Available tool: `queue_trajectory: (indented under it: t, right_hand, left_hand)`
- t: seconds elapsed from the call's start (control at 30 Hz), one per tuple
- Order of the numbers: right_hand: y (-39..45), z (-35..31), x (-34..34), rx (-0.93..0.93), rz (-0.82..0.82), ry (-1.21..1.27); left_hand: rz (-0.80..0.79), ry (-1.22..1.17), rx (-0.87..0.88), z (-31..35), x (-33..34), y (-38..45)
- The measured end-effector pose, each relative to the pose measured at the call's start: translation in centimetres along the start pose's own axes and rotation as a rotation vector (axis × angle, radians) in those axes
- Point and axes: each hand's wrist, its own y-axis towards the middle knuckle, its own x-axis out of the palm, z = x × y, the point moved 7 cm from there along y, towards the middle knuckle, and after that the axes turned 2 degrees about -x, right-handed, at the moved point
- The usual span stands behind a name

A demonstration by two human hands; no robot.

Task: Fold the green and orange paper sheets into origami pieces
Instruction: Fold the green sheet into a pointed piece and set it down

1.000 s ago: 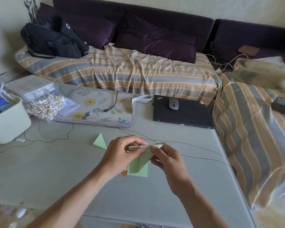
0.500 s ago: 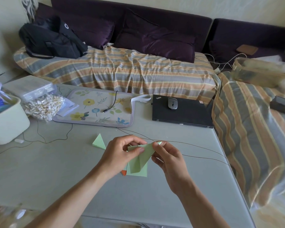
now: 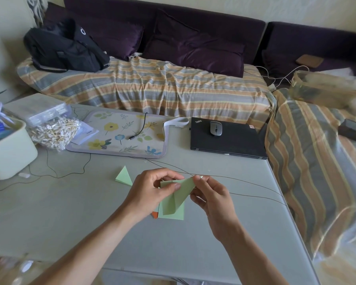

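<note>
Both my hands hold a partly folded light green paper (image 3: 176,197) just above the grey table (image 3: 70,212). My left hand (image 3: 152,191) pinches its left side with thumb and fingers. My right hand (image 3: 211,195) pinches the top right corner. Under it a flat green sheet (image 3: 178,213) lies on the table, with a corner of orange paper (image 3: 155,214) showing beneath its left edge. A folded green triangle (image 3: 124,175) lies on the table to the left of my left hand.
A floral mat (image 3: 123,134) with a cable end, a closed black laptop (image 3: 227,140) with a mouse (image 3: 215,128) on it, a white bin (image 3: 7,149) and a bag of small sticks (image 3: 53,131) sit further back. Thin wires (image 3: 245,194) cross the table. A striped sofa surrounds the back and right.
The paper's top right flap has been drawn slightly up and right between my fingers. Both hands stay nearly in place.
</note>
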Motion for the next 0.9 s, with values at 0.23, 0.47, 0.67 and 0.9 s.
queue_trajectory:
  t: [0.23, 0.47, 0.67, 0.9]
  right_hand:
    - [0.08, -0.06, -0.12, -0.01, 0.026, -0.022]
    - [0.32, 0.18, -0.33, -0.023, 0.027, -0.033]
    - [0.19, 0.45, 0.41, -0.012, -0.064, -0.151]
    - [0.11, 0.35, 0.59, -0.032, -0.052, -0.182]
  left_hand:
    - [0.003, -0.009, -0.007, 0.1, -0.03, -0.08]
    - [0.005, -0.015, -0.016, 0.11, 0.0, -0.14]
    - [0.01, -0.018, -0.007, 0.16, 0.02, -0.19]
    - [-0.006, -0.007, 0.008, 0.23, 0.16, -0.27]
